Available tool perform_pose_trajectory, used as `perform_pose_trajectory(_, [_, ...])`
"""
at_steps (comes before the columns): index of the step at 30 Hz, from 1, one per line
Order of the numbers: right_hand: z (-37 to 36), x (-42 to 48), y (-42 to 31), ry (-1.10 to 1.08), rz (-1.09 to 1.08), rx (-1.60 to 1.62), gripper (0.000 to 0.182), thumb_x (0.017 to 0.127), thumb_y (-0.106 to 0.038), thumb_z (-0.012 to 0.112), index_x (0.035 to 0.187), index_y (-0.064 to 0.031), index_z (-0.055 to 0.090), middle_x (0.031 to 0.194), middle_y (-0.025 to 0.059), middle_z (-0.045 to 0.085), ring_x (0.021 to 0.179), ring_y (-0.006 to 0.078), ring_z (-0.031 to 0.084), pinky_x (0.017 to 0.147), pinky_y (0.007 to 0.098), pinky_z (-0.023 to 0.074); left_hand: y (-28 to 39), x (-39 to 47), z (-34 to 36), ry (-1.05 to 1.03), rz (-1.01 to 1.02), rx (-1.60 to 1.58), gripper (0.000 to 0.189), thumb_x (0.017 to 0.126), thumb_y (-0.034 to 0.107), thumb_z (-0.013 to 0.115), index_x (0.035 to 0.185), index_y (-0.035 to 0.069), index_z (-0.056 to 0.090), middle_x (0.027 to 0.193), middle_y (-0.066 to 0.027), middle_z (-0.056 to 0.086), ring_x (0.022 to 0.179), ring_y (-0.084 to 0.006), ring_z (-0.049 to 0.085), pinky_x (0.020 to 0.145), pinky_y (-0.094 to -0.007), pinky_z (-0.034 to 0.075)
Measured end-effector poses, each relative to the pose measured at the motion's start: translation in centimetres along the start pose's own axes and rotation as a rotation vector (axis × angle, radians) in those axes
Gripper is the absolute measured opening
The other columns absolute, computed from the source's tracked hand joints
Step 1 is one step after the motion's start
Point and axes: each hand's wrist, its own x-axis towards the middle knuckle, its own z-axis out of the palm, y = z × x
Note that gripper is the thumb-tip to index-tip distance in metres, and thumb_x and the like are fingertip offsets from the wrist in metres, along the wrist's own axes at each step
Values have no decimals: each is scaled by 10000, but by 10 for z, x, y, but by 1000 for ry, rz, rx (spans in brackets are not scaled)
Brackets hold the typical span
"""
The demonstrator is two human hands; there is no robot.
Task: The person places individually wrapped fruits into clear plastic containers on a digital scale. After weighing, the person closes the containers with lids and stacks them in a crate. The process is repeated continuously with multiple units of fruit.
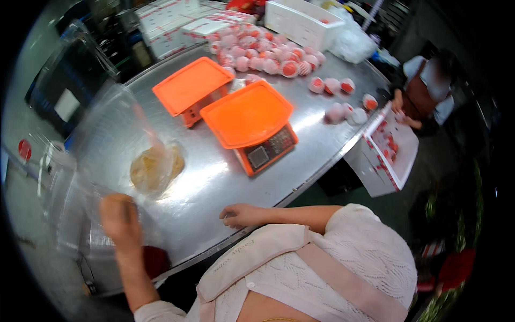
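Observation:
My left hand (120,217) is raised at the lower left beside a stack of clear plastic containers (70,213); it is blurred, and whether it grips anything does not show. Clear plastic film or a bag (104,124) spreads blurred above it. My right hand (241,215) rests near the table's front edge, fingers loosely curled, with nothing visible in it. Between and beyond the hands, a clear bag of yellowish contents (155,167) lies on the metal table (209,177). An orange digital scale (249,116) stands farther back, with a second orange scale (193,86) behind it.
Many fruits in pink foam nets (269,52) are heaped at the back near a white foam box (301,24). Several more lie at the right. A co-worker (426,88) reaches into another foam box (378,165) beyond the table edge. White cartons (169,24) stand back left.

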Motion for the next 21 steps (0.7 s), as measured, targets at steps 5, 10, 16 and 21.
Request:
perform_pose_trajectory(5, [-23, -13, 21, 109, 2, -15, 406, 913, -265, 627, 1223, -8, 579, 962, 79, 635, 813, 155, 622, 731, 313, 547, 79, -87, 116, -380, 26, -208, 94, 724, 11, 595, 758, 62, 524, 767, -116, 508, 727, -326, 526, 645, -439, 426])
perform_pose_trajectory(10, [-73, -54, 36, 245, 73, 70, 347, 896, -239, 650, 1156, -11, 620, 888, 61, 646, 734, 136, 617, 661, 292, 540, 112, -145, 164, -539, -57, -267, 72, 735, 46, 600, 802, 62, 579, 754, -122, 513, 725, -338, 552, 611, -466, 438])
perform_pose_trajectory(16, [-220, -129, 47, 915, -250, -356, 462, 833, -260, 709, 1212, -15, 607, 1074, 124, 644, 862, 214, 626, 785, 346, 529, 125, -122, 171, -896, -155, -146, 202, 764, 126, 654, 955, 60, 653, 875, -147, 586, 845, -354, 594, 716, -469, 486])
perform_pose_trajectory(21, [-411, -212, 55, 1377, -193, -910, 540, 793, -306, 750, 1231, -30, 595, 1187, 200, 584, 1113, 356, 559, 975, 421, 445, 174, -32, 158, -1090, -403, -130, 451, 755, 254, 760, 1135, 40, 643, 1023, -186, 620, 972, -363, 600, 832, -478, 486])
